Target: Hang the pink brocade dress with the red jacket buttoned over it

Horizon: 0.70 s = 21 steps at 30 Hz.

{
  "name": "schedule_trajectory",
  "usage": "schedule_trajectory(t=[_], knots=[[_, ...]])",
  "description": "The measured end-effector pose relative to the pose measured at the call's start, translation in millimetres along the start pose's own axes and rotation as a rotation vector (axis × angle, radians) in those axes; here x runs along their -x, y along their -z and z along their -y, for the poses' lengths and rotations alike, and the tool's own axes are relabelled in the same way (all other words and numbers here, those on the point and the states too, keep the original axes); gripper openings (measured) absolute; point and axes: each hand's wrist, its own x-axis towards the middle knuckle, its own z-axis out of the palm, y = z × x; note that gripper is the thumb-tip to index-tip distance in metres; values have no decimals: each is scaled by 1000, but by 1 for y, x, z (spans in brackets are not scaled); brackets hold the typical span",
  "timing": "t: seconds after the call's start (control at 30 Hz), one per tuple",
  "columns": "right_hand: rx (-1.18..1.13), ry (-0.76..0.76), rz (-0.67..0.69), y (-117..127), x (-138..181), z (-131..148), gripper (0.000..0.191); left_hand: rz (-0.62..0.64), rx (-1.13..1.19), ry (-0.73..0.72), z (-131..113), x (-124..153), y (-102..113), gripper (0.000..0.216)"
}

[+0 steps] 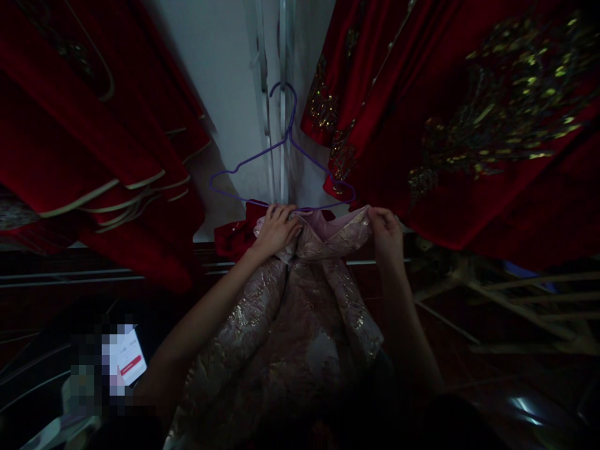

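Observation:
A pale pink brocade dress point(307, 306) with shiny floral patterning hangs down in front of me, its two sleeves draped along the front. My left hand point(280, 230) lies on the collar's left part, fingers bent over the cloth near the hanger's lower bar. At the collar's right end, my right hand point(385, 226) pinches the edge between thumb and fingers. The collar is spread between both hands and shows a plain pink lining. Just above it is a purple wire hanger point(287, 140), its hook upright; whether it passes inside the dress cannot be seen.
Red garments point(94, 144) with pale piping hang at left. More red garments point(389, 144) with gold sequins hang at right. A wooden rack point(506, 300) stands low at right. At lower left, a lit phone point(131, 357) shows beside a blurred-out patch. The light is dim.

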Motion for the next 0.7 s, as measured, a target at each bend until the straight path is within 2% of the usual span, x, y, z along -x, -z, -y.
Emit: schedule_trajectory(t=[0.17,0.3,0.53,0.7], knots=[[-33,-84,-160,8,-13,-22,32,-34,-50,-28,-18,22,49,21],[-77,-85,-197,8,-15,-23,34,-32,-85,-51,-15,30,74,20],[-70,-35,-150,6,-12,-18,31,-4,-121,-54,-6,32,74,20],[-69,-21,-132,4,-11,-18,30,39,-32,-55,-4,30,75,22]])
